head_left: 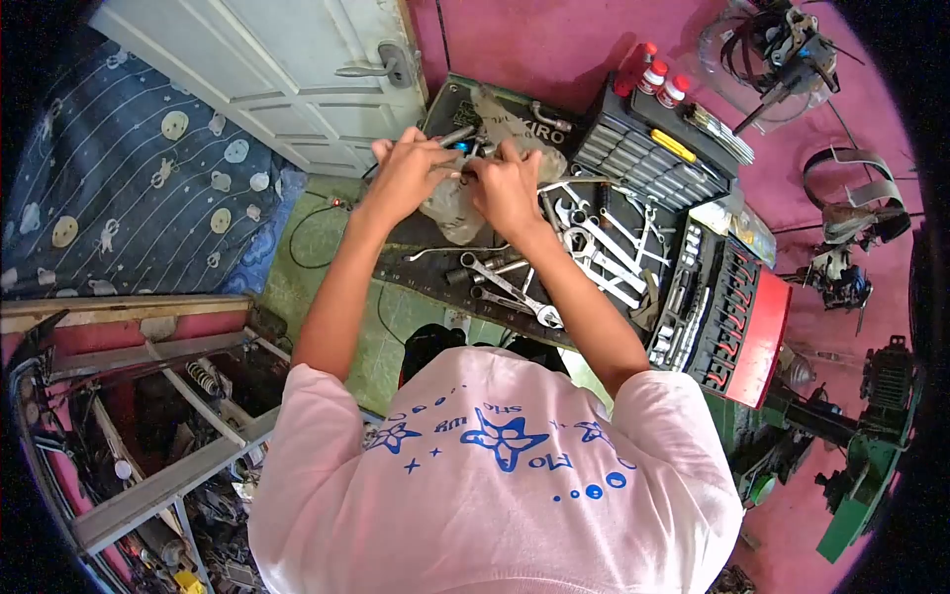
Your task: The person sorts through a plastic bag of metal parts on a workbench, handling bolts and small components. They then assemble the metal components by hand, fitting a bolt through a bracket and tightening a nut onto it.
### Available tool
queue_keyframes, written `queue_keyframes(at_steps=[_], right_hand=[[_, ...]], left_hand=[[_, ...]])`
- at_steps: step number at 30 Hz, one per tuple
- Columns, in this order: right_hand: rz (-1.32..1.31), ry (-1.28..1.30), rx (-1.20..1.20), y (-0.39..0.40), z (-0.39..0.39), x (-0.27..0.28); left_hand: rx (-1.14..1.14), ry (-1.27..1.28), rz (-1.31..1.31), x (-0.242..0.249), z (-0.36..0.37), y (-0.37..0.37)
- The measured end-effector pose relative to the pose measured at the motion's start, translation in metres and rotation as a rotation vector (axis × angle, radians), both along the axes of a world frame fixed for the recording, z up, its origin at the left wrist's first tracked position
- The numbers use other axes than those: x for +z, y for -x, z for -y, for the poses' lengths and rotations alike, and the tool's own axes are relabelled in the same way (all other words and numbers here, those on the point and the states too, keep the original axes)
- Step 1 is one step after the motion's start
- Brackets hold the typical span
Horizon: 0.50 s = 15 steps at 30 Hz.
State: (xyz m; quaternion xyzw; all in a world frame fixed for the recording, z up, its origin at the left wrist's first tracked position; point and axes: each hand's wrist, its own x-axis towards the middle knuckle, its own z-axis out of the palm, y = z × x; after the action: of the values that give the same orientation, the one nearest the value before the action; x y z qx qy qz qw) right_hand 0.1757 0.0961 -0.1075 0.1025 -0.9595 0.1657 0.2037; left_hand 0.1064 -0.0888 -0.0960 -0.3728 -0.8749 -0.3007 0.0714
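Over the far end of the workbench, my left hand (pixel 406 178) has its fingers bent in at the edge of a crumpled clear plastic bag (pixel 453 213). My right hand (pixel 507 193) pinches the same bag from the other side. Between the hands a small blue piece (pixel 462 147) and some metal show, too small to name. More cloudy plastic (pixel 505 124) rises behind my right fingers. Combination wrenches (pixel 500 282) lie on the bench just below my right hand, and more wrenches (pixel 599 252) spread to its right.
A red socket-set case (pixel 760 327) lies open at the bench's right. Behind it stands a grey drawer organizer (pixel 648 153) with a yellow-handled tool (pixel 673 146) and red-capped bottles (pixel 653 74). A white door (pixel 287 84) stands at the back left, above a metal frame rack (pixel 178 480).
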Motion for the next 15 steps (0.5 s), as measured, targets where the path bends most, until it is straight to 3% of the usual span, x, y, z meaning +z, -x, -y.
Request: queue_keyframes(at_steps=[3, 6, 9, 15], right_hand=[[-0.026, 0.014, 0.103, -0.005, 0.003, 0.011], [-0.007, -0.052, 0.119, -0.019, -0.002, -0.005], [0.185, -0.125, 0.151, -0.040, -0.016, -0.022], [0.184, -0.196, 0.090, -0.080, -0.073, -0.028]], left_hand=[[0.015, 0.211, 0.021, 0.026, 0.003, -0.010], [0.011, 0.345, -0.008, 0.016, 0.000, -0.036], [0.002, 0.349, 0.135, -0.018, -0.012, -0.061], [-0.051, 0.185, 0.294, -0.050, -0.058, -0.080]])
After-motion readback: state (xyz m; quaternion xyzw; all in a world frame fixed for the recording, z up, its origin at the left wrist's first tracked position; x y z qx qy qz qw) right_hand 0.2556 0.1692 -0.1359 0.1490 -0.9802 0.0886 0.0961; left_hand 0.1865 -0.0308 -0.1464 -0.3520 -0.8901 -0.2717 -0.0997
